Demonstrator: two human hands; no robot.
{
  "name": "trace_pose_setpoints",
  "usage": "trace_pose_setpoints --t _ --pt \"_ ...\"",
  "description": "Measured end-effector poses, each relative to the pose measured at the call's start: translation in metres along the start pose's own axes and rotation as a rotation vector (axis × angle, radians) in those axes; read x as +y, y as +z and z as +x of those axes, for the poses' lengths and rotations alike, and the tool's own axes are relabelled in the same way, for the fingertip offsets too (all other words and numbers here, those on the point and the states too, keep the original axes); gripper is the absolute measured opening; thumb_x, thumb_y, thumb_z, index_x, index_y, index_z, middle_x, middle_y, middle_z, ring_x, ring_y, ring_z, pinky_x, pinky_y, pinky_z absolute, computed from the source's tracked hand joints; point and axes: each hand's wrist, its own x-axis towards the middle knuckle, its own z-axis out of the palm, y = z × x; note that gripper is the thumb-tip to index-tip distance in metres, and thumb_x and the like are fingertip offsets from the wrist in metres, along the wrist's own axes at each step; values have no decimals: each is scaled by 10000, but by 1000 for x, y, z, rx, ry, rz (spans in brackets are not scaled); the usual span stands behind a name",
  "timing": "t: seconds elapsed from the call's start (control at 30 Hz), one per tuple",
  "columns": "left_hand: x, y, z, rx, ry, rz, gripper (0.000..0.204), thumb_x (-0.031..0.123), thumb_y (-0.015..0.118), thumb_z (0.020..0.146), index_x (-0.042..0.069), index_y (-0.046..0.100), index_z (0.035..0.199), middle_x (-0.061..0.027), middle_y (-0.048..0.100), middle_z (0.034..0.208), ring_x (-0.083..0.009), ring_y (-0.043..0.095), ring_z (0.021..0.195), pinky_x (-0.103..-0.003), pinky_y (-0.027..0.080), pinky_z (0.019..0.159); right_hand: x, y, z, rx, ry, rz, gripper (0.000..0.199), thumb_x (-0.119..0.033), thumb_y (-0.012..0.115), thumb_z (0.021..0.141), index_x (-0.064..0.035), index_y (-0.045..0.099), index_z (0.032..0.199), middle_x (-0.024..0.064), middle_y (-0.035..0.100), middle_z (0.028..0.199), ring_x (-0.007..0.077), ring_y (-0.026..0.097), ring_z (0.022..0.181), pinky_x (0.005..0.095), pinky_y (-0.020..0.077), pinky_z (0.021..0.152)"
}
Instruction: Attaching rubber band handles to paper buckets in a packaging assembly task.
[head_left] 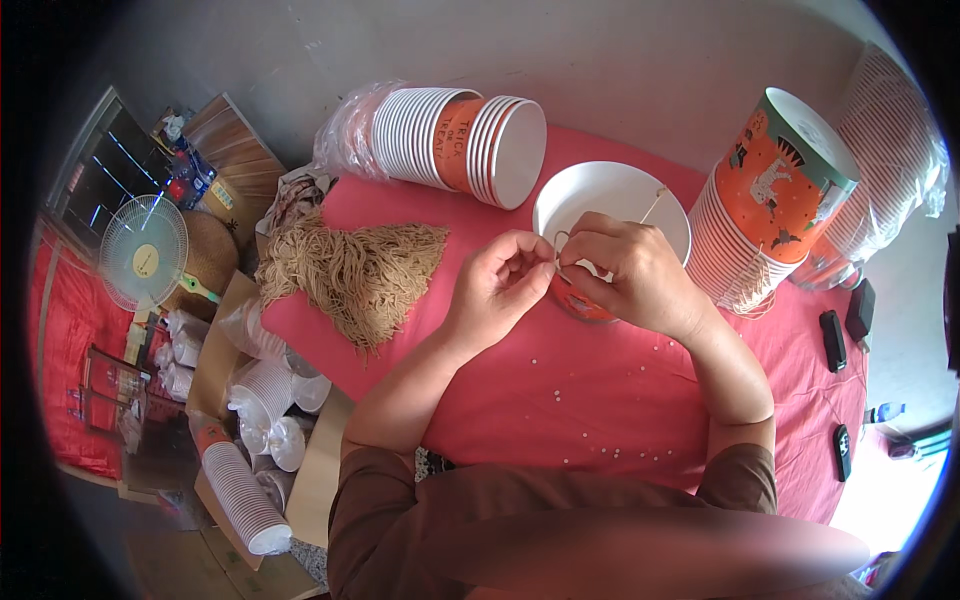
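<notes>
My left hand (503,285) and my right hand (635,272) meet over the near rim of a paper bucket (572,195), white inside and orange outside. Both are closed, fingertips pinching a thin tan cord (562,238) that bends in a small loop between them. Another length of cord (655,203) shows at the bucket's right inner side. My right hand hides part of the bucket's opening and front. Left of my left hand lies a thick bundle of tan cords (365,275), spread on the pink cloth (500,390).
A stack of paper buckets (420,135) lies on its side at the back left; a tilted stack (775,195) stands right, beside plastic-wrapped buckets (885,160). Small white bits (557,395) dot the cloth. Black devices (833,342) lie along the right edge. A cardboard box (318,455) holds cups at left.
</notes>
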Motion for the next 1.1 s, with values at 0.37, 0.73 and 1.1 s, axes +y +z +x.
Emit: trace_pose_setpoints --t 0.37,0.73,1.1 --pt "-1 0 3 44 184 318 127 -39 660 860 6 616 970 -12 635 862 -44 597 728 -198 492 626 1 1 -1 -13 4 -54 115 -16 712 743 -48 628 814 64 644 848 261 650 666 366 515 567" --pt "4 -7 3 -91 -160 -149 67 62 609 920 42 562 963 51 528 863 -5 478 773 -171 395 667 -2 -1 -1 -41 30 -36 96 -15 719 764 -42 645 820 65 639 846 250 658 683 350 533 584" --pt "-1 -8 2 -61 -151 -189 94 81 623 934 33 576 1001 42 569 842 6 487 711 -154 382 582 0 4 -1 70 67 122 87 -33 700 765 -53 658 838 78 652 869 242 665 663 356 544 584"
